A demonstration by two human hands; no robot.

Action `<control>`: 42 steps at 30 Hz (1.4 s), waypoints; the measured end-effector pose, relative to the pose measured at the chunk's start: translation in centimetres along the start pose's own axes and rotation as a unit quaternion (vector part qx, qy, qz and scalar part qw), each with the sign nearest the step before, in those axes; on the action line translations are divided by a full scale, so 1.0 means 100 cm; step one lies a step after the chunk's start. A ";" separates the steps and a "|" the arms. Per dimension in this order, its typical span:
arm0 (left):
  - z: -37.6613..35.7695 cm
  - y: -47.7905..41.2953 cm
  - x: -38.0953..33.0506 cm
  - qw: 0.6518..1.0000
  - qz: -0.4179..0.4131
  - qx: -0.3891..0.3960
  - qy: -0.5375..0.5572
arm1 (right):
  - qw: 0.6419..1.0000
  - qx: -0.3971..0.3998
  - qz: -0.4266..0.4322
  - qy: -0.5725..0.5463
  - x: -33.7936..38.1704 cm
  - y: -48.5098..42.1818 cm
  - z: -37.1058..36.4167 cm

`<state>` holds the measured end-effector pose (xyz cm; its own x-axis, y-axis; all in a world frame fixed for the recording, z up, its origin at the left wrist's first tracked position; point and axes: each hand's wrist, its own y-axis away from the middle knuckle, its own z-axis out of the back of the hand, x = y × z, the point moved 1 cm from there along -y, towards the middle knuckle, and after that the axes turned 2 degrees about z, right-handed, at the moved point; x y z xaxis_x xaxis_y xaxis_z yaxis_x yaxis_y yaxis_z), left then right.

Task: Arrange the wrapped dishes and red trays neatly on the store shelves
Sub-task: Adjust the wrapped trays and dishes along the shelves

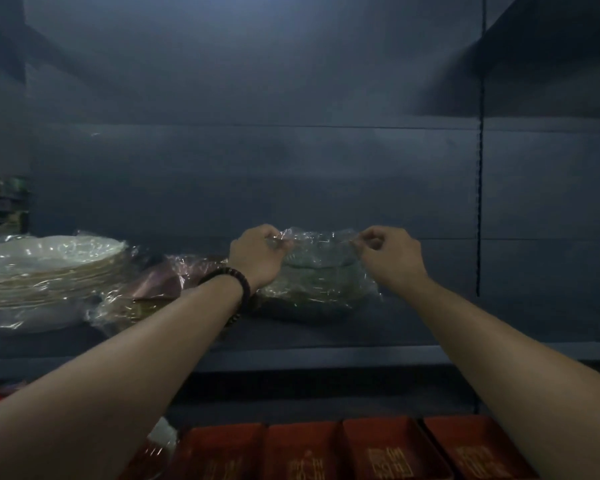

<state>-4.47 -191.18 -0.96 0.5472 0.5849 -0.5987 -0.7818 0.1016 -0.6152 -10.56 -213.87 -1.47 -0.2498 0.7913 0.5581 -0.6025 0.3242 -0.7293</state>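
A stack of greenish dishes in clear plastic wrap (317, 275) sits on the dark middle shelf (430, 327). My left hand (257, 254), with a dark bead bracelet on its wrist, pinches the wrap at the bundle's upper left. My right hand (388, 254) pinches the wrap at its upper right. Left of this bundle lies a wrapped brownish dish pack (146, 292), partly behind my left forearm. A tall wrapped stack of white plates (45, 271) stands at the far left. Several red trays (378, 452) with gold lettering line the lower shelf side by side.
The shelf's dark back panel rises behind the dishes, with a slotted upright (478, 202) at the right. Bare shelf surface extends to the right of the green bundle. An upper shelf (551, 57) juts out at top right. Dim goods (4, 199) show at far left.
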 end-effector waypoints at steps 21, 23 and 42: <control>-0.025 0.006 0.012 0.973 -0.054 0.102 -0.200 | 0.976 0.125 0.017 0.178 -0.049 -0.002 -0.026; -0.027 0.010 0.010 0.975 -0.049 0.102 -0.194 | 0.973 0.140 0.008 0.182 -0.046 0.000 -0.023; 0.079 0.159 0.095 0.993 -0.069 0.011 -0.092 | 0.980 -0.008 0.197 0.026 0.037 0.123 -0.047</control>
<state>-14.04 -177.68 -12.38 0.5872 0.7007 -0.4052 -0.7109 0.2071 -0.6721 -15.30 -204.54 -10.21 -0.4214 0.8818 0.2118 -0.4550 -0.0035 -0.8905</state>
